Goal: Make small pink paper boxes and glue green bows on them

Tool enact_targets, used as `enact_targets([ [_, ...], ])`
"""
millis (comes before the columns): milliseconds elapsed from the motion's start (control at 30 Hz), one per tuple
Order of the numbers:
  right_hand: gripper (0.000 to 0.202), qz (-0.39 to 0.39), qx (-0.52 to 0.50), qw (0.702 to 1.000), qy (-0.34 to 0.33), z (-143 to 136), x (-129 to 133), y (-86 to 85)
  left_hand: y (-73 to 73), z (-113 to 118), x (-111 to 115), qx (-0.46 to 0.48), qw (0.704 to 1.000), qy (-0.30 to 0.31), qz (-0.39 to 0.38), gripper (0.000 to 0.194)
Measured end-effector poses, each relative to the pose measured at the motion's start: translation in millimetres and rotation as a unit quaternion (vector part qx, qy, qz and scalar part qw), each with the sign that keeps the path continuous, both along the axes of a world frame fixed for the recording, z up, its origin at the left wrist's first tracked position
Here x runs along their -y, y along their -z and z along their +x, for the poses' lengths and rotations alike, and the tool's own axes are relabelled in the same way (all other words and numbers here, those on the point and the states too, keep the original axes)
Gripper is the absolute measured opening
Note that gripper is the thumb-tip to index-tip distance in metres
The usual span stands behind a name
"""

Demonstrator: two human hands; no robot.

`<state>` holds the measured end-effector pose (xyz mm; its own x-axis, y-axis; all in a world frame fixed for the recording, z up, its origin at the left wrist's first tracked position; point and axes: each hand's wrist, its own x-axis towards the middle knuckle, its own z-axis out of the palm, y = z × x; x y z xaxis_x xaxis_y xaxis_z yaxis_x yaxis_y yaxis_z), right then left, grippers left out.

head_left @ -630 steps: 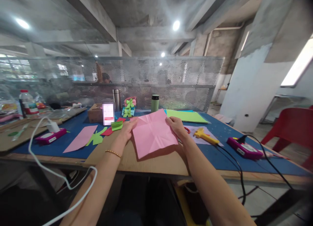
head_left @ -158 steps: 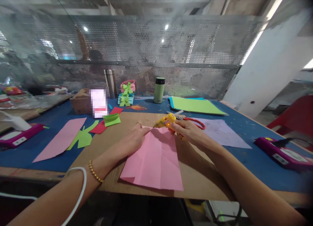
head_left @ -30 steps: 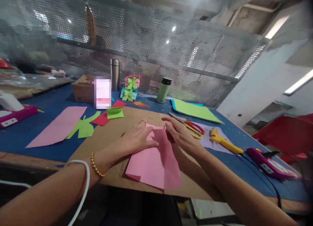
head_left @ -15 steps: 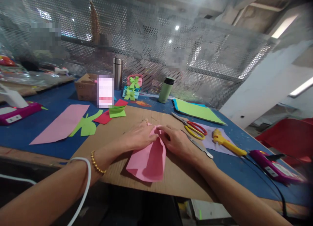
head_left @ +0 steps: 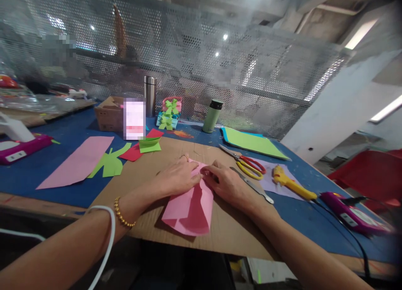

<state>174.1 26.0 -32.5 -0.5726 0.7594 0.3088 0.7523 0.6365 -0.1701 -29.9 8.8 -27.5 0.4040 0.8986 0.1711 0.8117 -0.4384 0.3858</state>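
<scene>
A sheet of pink paper, its sides folded over toward the middle, lies on a brown cardboard sheet in front of me. My left hand presses on the paper's upper left, thumb and fingers closed at the fold. From the other side, my right hand pinches the far right part of the paper with curled fingers. Both sets of fingertips nearly meet at the middle, and they hide the far end of the fold. The near end of the paper stands slightly open.
Right of my hands lie scissors, a metal blade-like tool and a yellow glue gun on lilac paper. Pink paper and green cutouts lie left. Behind stand a green bottle, a steel flask and a cardboard box.
My hands stay on the pink paper with only slight finger shifts. The right fingertips have drawn down a little along the fold. The near edge of the paper looks slightly rounder.
</scene>
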Motion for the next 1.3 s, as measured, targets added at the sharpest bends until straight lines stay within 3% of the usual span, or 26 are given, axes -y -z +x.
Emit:
enact_targets([
  [333, 0.023, -0.002, -0.030, 0.999, -0.042, -1, 3, -5.1, -1.8, -2, -1, -0.006, 1.000, -0.011, -0.017, 0.038],
  [700, 0.022, -0.003, -0.039, 0.997, -0.069, 2, -3, -3.5, 1.4, -5, -5, 0.046, 0.998, 0.041, -0.008, 0.041],
  [933, 0.014, -0.016, -0.052, 0.997, -0.055, 5, -15, 5.0, -1.7, -4, -3, 0.020, 0.999, 0.046, 0.011, 0.035],
  [1300, 0.017, -0.011, -0.037, 0.998, -0.058, 3, -15, 4.1, -7.7, -3, 3, -0.023, 0.998, 0.049, 0.011, 0.031],
])
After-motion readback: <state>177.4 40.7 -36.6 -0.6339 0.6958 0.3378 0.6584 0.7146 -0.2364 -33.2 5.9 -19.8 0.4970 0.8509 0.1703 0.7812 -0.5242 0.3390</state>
